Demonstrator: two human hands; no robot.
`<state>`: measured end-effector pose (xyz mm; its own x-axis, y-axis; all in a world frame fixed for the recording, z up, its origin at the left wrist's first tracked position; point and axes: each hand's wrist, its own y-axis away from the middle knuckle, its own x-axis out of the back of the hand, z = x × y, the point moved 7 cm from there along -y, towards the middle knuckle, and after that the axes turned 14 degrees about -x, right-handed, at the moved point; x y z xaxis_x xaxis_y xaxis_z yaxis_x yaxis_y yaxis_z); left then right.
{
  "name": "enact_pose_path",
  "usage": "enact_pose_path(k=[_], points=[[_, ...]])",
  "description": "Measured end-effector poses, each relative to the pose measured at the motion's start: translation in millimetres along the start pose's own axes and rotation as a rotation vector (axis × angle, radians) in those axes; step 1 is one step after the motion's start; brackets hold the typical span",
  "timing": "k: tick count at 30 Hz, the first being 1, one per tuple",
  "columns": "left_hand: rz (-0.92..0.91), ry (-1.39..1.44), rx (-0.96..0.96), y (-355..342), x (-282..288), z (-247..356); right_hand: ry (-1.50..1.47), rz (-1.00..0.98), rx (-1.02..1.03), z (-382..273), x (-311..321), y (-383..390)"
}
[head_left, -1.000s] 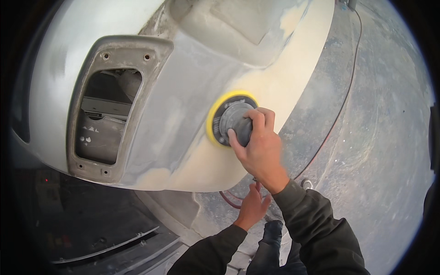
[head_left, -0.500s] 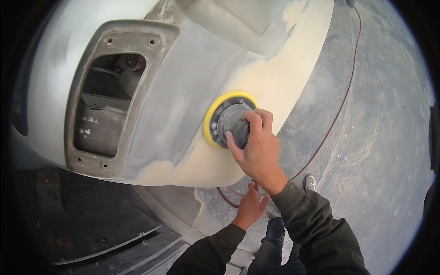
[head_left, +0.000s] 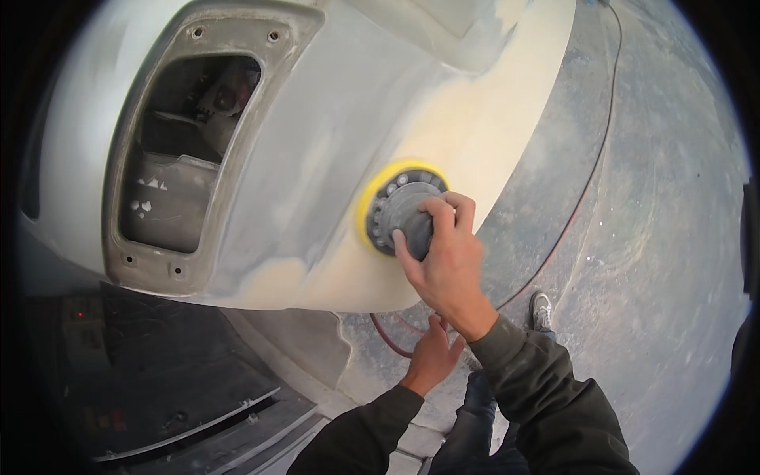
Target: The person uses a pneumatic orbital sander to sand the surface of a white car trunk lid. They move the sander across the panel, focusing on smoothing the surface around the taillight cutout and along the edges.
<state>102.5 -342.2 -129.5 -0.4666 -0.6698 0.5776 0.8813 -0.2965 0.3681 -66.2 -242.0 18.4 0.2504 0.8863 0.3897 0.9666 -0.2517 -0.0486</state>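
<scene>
My right hand [head_left: 455,269] is wrapped over the dark, round-bodied orbital sander [head_left: 404,207], thumb on one side and fingers on the other. Its yellow-edged pad [head_left: 363,212] lies against a curved vehicle body panel [head_left: 309,198], where bare grey meets a cream-coloured patch of filler [head_left: 475,119]. Lower down, beneath my right wrist, my left hand [head_left: 431,360] is closed around a red air hose [head_left: 386,339]. The right wrist and forearm hide part of the hose near the sander.
Left of the sander, the panel has a framed rectangular opening [head_left: 119,182] with screw holes. The hose line [head_left: 590,186] curves across the dusty grey floor [head_left: 649,237] at right. My shoe [head_left: 541,311] stands near it. A dark slatted part [head_left: 237,419] lies at lower left.
The sander has shifted very slightly to the right on the panel under my right hand. The view has tilted a little, so the framed opening sits higher. My left hand keeps its hold.
</scene>
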Motion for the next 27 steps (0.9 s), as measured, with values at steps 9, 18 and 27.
enact_pose_path(k=[9, 18, 27], points=[[-0.018, 0.002, 0.044, 11.5, 14.1, 6.0, 0.019, 0.061, 0.015, -0.8, -6.1, 12.8], [-0.002, -0.002, -0.068, 23.9, 16.6, -7.8, -0.015, 0.044, -0.016, -3.7, -15.6, 32.4], [0.005, 0.018, -0.069, 40.9, 20.0, -14.6, -0.003, 0.036, -0.044, -3.9, -21.9, 48.2]])
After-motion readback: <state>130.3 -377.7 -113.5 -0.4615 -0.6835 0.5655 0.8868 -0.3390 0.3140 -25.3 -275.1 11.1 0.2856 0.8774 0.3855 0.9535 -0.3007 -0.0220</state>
